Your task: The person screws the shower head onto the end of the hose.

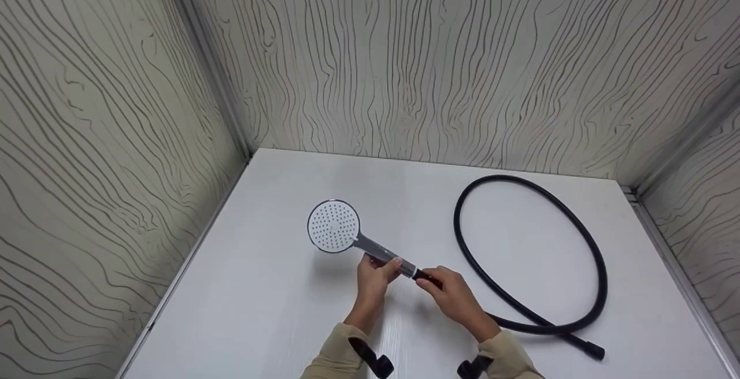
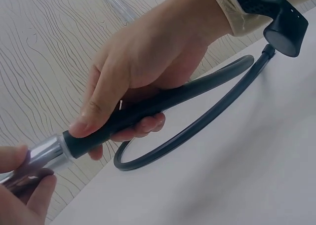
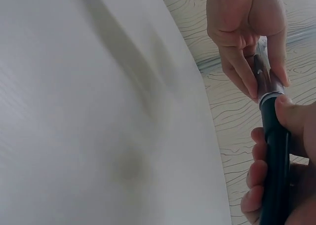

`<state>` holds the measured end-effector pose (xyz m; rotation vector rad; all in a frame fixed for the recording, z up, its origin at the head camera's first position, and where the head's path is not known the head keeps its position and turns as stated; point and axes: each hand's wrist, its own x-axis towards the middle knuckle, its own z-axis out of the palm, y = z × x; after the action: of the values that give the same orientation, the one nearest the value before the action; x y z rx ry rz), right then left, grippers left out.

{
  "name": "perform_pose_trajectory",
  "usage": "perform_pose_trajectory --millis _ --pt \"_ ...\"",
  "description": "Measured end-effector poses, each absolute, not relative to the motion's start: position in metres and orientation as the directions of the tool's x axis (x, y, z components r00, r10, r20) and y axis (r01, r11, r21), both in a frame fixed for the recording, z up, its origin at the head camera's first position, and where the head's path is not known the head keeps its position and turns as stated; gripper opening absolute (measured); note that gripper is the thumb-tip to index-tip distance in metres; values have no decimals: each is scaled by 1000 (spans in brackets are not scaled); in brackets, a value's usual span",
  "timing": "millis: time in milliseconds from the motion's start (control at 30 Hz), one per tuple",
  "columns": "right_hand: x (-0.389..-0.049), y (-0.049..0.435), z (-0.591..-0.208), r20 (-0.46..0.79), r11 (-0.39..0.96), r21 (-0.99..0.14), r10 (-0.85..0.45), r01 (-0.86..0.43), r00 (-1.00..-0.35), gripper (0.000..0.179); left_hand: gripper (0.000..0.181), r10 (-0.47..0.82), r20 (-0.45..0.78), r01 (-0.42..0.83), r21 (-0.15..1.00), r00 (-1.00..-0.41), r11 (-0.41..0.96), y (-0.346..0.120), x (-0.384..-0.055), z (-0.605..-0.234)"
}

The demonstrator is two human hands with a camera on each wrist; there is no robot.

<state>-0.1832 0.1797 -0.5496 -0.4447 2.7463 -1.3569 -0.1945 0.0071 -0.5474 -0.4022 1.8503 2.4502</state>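
My left hand [image 1: 373, 278] grips the chrome handle of a shower head [image 1: 334, 226], whose round white nozzle face points up toward the head camera. My right hand [image 1: 454, 295] holds a black shower hose [image 2: 143, 111] near its end, with the fingers wrapped round it and the thumb along the top. In both wrist views the hose end meets the bottom of the chrome handle [image 3: 269, 82] in one line. Both hands are above the white table, close together. The inside of the joint is hidden.
The rest of the hose [image 1: 598, 263] lies in a big loop on the right of the white table [image 1: 260, 240]. Its other end fitting [image 1: 594, 350] points toward the front right. Wood-grain patterned panels [image 1: 393, 67] wall the table at the back and sides.
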Motion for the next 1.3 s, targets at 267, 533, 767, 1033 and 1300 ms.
perform_pose_trajectory --millis 267,533,767,1033,1300 --pt "-182 175 -551 143 565 -801 -144 -200 -979 35 36 -157 -255 -200 933 -954 -300 10 -197 -547" --pt "-179 174 -555 345 602 -718 -129 -350 -930 21 35 -144 -251 -192 923 -957 -333 10 -197 -544" --pt "-179 179 -557 298 633 -673 -240 -382 -924 8 35 -133 -244 -188 924 -961 -333 10 -196 -545" --pt "-178 177 -555 275 611 -715 -201 -340 -940 12 42 -155 -249 -194 933 -956 -302 12 -195 -549" --pt "-178 174 -557 359 664 -635 -197 -394 -912 10 40 -166 -252 -195 934 -954 -299 12 -195 -548"
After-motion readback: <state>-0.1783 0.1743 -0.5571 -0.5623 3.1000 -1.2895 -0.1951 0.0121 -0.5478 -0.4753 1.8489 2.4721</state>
